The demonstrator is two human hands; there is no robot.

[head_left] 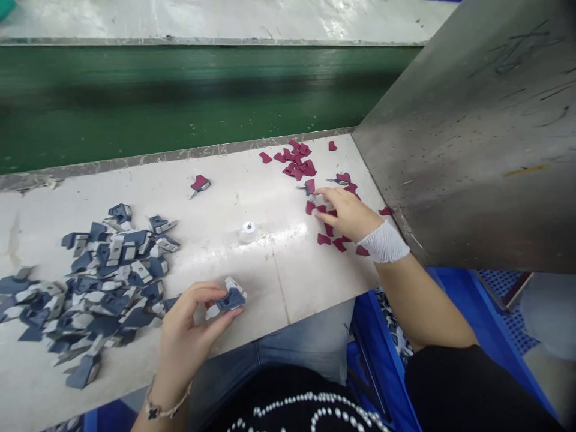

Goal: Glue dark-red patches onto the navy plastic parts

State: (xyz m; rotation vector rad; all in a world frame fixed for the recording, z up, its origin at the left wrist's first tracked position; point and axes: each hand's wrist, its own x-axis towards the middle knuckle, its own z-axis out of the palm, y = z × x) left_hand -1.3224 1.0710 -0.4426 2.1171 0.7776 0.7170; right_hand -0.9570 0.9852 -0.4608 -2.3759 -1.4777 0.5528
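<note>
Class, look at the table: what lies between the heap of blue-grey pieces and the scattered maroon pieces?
In the head view, a small white round object sits on the bare white table between them.

white bench (279, 282) | blue-grey pieces (99, 282) heaped left | maroon pieces (299, 162) scattered right | white knob (248, 230) centre

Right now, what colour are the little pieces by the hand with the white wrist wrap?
Dark red, almost maroon pieces, lying around the right hand; the head view shows them.

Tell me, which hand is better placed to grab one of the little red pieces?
Probably the right hand: it already rests among the red pieces by the metal wall. The left hand is far from them and busy pinching a blue-and-white piece near the blue pile.
</note>
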